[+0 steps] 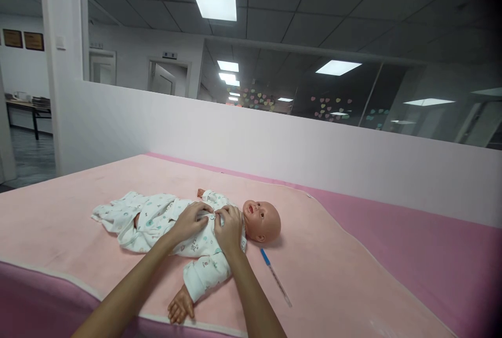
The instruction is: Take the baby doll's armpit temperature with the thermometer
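Hands (pixel 212 224) touch the patterned outfit (pixel 157 222) on the doll's chest (pixel 210 232).

Doll's chest (pixel 206 238): left hand (pixel 191 221) and right hand (pixel 228 229) partly cover it
Forearms (pixel 249 280): I lose them at the bottom edge
Plaques (pixel 33 41): too small to read

We see a table covered by a large pale pink cloth (pixel 333 275) with a whitish edge, over a darker pink cover (pixel 392 238) that shows along the far side, at the right and at the front. On the pale cloth we have a brown plastic baby doll (pixel 266 222) on its back, head to the right, in a white patterned outfit (pixel 155 223). Near its head lies a clear, blue-capped pen (pixel 276 277).
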A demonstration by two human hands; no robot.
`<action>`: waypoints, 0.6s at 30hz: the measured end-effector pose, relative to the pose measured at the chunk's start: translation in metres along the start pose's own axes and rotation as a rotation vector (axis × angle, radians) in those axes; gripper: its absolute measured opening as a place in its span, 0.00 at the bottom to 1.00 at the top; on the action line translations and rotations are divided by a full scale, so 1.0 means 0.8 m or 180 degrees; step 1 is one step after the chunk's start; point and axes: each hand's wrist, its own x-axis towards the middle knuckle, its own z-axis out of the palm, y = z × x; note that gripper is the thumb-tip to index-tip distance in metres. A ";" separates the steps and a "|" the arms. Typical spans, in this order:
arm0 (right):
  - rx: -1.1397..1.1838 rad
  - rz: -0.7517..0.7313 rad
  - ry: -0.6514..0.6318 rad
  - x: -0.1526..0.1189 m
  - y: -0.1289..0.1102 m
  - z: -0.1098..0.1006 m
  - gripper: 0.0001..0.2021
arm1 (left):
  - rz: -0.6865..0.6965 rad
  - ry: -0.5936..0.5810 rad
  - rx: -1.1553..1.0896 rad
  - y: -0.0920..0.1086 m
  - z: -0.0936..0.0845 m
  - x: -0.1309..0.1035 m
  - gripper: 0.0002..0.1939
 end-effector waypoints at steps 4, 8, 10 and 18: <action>-0.0006 -0.0028 0.0052 -0.001 0.001 0.002 0.08 | 0.0144 0.0103 0.0416 0.010 0.000 -0.004 0.12; 0.0024 -0.0129 0.0112 -0.001 -0.001 0.000 0.08 | 0.0225 0.0175 0.0707 0.013 0.002 -0.005 0.11; 0.0025 -0.0228 0.0101 -0.001 -0.003 -0.001 0.07 | 0.0227 0.0163 0.0716 0.012 0.002 -0.005 0.11; -0.0030 -0.0368 -0.0218 0.001 -0.003 -0.001 0.10 | -0.0353 0.0251 -0.0164 -0.002 -0.019 -0.006 0.17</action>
